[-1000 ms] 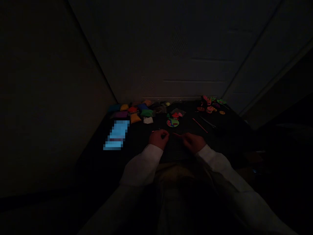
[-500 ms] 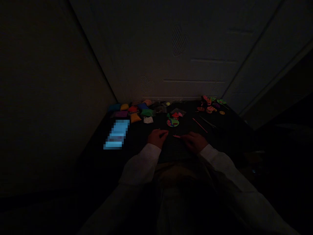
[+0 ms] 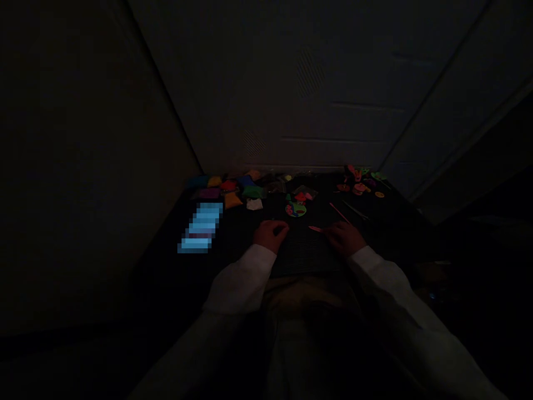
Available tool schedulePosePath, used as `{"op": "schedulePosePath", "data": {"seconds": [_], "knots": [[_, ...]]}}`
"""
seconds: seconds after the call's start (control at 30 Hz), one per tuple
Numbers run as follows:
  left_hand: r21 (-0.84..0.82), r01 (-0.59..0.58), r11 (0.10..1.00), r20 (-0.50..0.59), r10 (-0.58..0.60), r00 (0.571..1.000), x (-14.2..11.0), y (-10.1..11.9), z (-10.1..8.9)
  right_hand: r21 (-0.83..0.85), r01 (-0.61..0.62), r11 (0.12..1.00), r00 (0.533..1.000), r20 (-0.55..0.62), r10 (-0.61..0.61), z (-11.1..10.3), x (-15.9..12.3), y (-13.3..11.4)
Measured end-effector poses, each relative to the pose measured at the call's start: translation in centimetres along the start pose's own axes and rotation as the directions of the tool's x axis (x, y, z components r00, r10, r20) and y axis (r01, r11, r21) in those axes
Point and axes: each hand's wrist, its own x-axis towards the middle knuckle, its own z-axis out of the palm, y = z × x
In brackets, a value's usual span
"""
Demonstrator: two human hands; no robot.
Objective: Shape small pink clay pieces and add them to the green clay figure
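Holds in the right hand [image 3: 344, 239] a slim pink pointed tool [image 3: 315, 228], with fingers closed on it and its free end directed to the left side. Bends the fingers of the left hand [image 3: 268, 235] toward the thumb, apart from the right hand; cannot tell in this darkness whether pinching something small. Has both hands low over the dark table [image 3: 241, 253]. Has just beyond, around the middle, a round green disc with coloured decorations [image 3: 296, 209]. Shows near the right hand a thin pink stick [image 3: 339, 212] and a long narrow greyish tool [image 3: 355, 210], both lying slanted. Has at far right a group of small pink, red and green figures [image 3: 358, 189], near a small yellow disc [image 3: 379, 194]. Shows at left a bright blue blurred rectangle [image 3: 201, 228], and behind it soft packets of many colours [image 3: 252, 192], including orange, green, white and purple.
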Motion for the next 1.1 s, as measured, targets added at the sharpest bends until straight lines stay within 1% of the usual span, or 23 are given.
{"op": "schedulePosePath", "data": {"seconds": [0.1,0.23,0.37,0.47,0.7,0.9,1.1], "knots": [[-0.001,-0.016,1.0,-0.002,0.016,1.0,0.0,0.1,0.0,0.007,-0.006,1.0,0.999,-0.037,0.006,-0.2,0.2,0.3],[-0.001,-0.029,1.0,-0.002,0.029,1.0,0.0,0.2,-0.1,0.022,-0.041,0.999,0.996,-0.072,0.042,-0.2,1.3,-0.5],[-0.005,-0.031,1.0,-0.006,0.031,1.0,0.0,0.3,-0.1,0.028,-0.083,0.996,0.995,-0.054,0.085,0.7,2.9,-1.4],[-0.011,-0.035,0.999,-0.004,0.035,0.999,0.0,0.2,0.0,0.027,-0.103,0.994,0.994,-0.024,0.104,1.2,3.5,-1.6],[-0.03,-0.026,0.999,-0.015,0.025,1.0,0.0,0.2,0.1,0.052,-0.147,0.988,0.989,0.003,0.147,1.0,3.7,-1.5],[-0.048,-0.016,0.999,-0.023,0.015,1.0,-0.1,0.4,-0.1,0.083,-0.24,0.967,0.969,-0.036,0.244,0.8,3.9,-1.4],[-0.037,-0.008,0.999,-0.014,0.007,1.0,-0.1,0.3,0.0,0.145,-0.265,0.953,0.96,-0.058,0.275,1.2,3.6,-1.0]]}}
